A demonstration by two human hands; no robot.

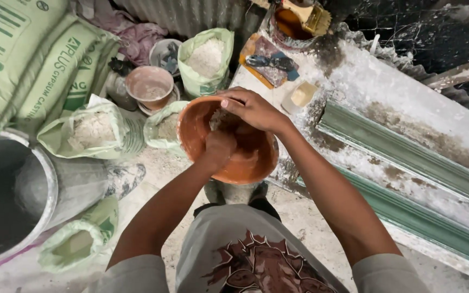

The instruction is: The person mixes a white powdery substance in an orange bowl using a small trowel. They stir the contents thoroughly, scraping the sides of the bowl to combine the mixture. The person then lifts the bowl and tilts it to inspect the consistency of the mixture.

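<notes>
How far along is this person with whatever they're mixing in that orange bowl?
Done: open sacks of white powder stand nearby, and the orange bowl already holds some pale, wet-looking material. In hand: the left hand is down inside the bowl, and the right hand rests over its far rim. Left: the long green mould on the bench looks crusted but not freshly filled, so any pouring seems still ahead.

Soft, even daylight fills the frame, brightest on the white-dusted bench (386, 92) at the right. The upper right corner falls into deep shadow, as does the barrel (6, 201) interior at lower left. Edges bow from wide-angle distortion; focus stays fairly sharp, without glare.
</notes>
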